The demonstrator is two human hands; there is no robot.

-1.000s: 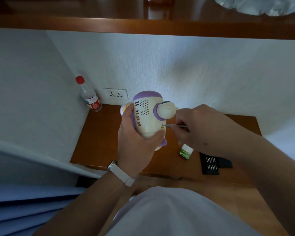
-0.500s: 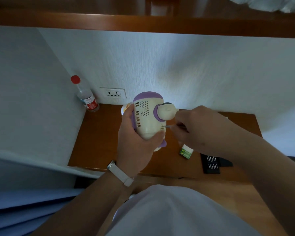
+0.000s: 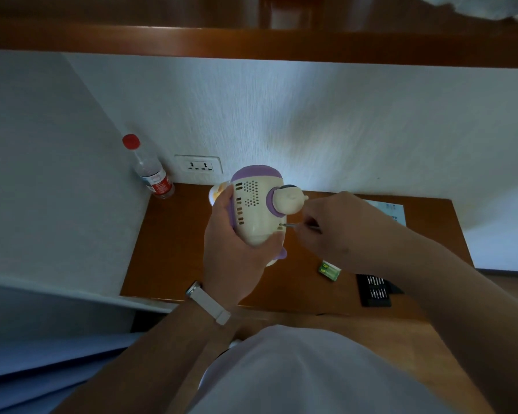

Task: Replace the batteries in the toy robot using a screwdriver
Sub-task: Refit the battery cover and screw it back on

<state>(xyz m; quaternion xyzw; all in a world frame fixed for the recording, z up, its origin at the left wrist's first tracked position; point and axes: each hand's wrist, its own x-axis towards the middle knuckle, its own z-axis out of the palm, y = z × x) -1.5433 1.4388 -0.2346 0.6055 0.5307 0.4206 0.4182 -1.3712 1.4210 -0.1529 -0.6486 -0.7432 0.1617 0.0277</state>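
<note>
My left hand [image 3: 234, 252] grips a cream and purple toy robot [image 3: 259, 210] from below and holds it above the wooden table [image 3: 174, 258], its vented back facing me. A thin metal screwdriver [image 3: 301, 225] is pinched in the fingers of my right hand [image 3: 338, 231]. Its tip touches the robot's lower right side. A green pack of batteries [image 3: 329, 270] lies on the table under my right wrist.
A black case of screwdriver bits [image 3: 374, 289] lies open at the table's right front. A clear bottle with a red cap [image 3: 150, 170] stands in the back left corner beside a wall socket [image 3: 198, 164]. A paper sheet [image 3: 391, 212] lies at the back right.
The screwdriver tip stays at the same spot on the robot. Both hands hold nearly still; the view has shifted slightly.
</note>
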